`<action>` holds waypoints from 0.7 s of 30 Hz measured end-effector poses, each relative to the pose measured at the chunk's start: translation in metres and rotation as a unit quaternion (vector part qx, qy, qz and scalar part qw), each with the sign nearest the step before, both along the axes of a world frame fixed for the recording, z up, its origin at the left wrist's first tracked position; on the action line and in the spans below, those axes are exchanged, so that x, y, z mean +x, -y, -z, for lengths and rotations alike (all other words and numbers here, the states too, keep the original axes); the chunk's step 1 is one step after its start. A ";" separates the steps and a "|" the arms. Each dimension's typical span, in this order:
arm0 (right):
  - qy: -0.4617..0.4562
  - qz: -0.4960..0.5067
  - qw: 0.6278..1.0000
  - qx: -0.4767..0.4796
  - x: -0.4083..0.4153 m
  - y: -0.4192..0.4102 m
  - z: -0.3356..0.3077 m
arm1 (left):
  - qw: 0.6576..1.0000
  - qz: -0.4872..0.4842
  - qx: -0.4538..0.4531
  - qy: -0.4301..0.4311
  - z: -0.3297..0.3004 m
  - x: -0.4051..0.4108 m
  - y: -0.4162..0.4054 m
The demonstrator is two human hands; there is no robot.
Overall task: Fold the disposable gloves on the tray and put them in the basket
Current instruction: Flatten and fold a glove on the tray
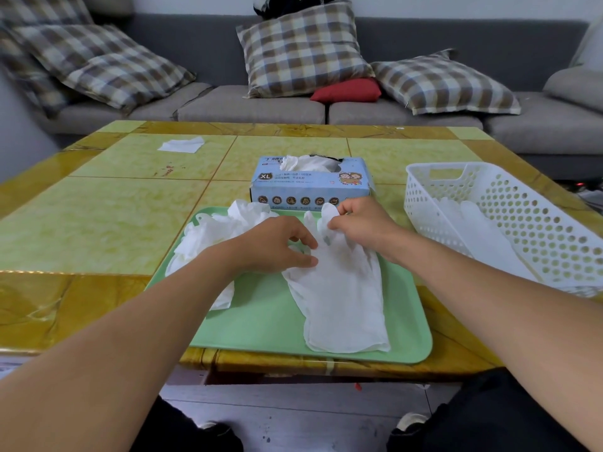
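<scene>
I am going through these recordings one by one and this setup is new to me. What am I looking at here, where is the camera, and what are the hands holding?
There is no machine: a person works with bare hands, filmed by one camera worn on the head, looking down. On the table a green tray carries a flat white glove and a crumpled pile of gloves. The left hand and the right hand both pinch the flat glove near its fingers. Behind stands a glove box; at right a white basket holds gloves.

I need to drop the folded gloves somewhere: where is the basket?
In the head view, the white perforated basket sits on the table's right side, just right of the green tray and beyond the right hand.
</scene>
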State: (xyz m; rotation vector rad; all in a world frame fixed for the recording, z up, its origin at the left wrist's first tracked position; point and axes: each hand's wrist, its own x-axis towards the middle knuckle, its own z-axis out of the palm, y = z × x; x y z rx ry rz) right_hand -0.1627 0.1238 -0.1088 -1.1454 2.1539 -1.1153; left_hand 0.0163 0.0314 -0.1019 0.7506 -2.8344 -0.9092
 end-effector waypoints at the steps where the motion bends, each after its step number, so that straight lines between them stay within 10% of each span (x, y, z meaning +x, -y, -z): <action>1: 0.004 -0.006 1.000 -0.007 0.001 0.001 -0.001 | 1.000 0.000 0.001 -0.003 0.000 0.000 0.000; 9: 0.085 -0.027 0.995 -0.047 -0.001 0.002 0.003 | 1.000 -0.003 -0.011 -0.004 -0.001 0.001 -0.002; 21: -0.060 0.013 0.997 -0.040 -0.003 0.011 0.019 | 0.998 -0.041 -0.021 0.046 -0.004 -0.007 -0.009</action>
